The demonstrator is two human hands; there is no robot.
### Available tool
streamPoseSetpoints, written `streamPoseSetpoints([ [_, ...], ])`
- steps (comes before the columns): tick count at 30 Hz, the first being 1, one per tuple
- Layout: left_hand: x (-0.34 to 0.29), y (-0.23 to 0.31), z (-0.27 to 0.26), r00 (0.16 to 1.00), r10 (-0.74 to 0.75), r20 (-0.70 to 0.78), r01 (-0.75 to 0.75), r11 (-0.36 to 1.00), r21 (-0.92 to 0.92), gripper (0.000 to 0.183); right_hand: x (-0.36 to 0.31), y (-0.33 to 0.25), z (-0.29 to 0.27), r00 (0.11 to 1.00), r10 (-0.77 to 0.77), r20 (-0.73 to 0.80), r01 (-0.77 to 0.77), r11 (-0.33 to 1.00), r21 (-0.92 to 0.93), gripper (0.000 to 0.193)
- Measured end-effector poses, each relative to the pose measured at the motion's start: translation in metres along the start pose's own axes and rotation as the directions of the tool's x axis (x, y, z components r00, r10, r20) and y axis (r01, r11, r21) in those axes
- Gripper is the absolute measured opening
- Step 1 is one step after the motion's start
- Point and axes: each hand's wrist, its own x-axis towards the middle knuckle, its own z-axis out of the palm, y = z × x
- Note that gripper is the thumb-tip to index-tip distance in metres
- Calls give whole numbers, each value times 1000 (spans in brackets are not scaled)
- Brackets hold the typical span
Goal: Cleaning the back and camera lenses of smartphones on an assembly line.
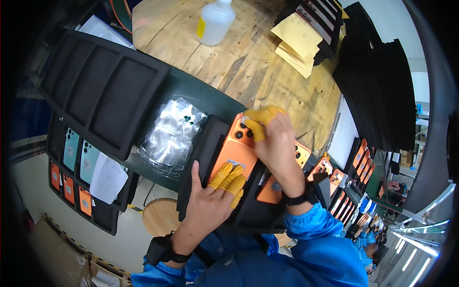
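An orange phone (pixel 228 154), back side up, lies slanted on a black foam tray (pixel 210 136). My left hand (pixel 209 203) rests with its fingers, in yellow finger cots, flat on the lower part of the phone beside a small label; its thumb stands apart. Over the camera corner, the fingers of my right hand (pixel 274 138), also in yellow cots, are bent together. A small whitish bit shows at their tips, too blurred to name. A second orange phone (pixel 270 191) lies in the tray under my right wrist.
Clear plastic film pieces (pixel 169 136) lie left of the tray. Farther left are an upper black foam tray (pixel 119 95) and teal phones (pixel 89 160) under white paper (pixel 109 178). On the wooden tabletop (pixel 177 43) stand a white bottle (pixel 215 25) and yellow paper slips (pixel 299 38).
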Motion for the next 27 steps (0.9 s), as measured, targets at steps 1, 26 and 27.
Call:
streamPoseSetpoints([
  [1, 1, 0, 0, 999, 3, -33, -3, 1000, 2, 34, -5, 5, -4, 999, 36, -8, -36, 999, 37, 11],
  [26, 4, 1, 2, 996, 6, -88, -5, 1000, 8, 34, -22, 13, -15, 972, 169, -161, -160, 985, 70, 13],
  [27, 4, 1, 2, 993, 12, -122, -10, 1000, 17, 33, -24, 11, -14, 984, 103, -145, -97, 994, 47, 13],
])
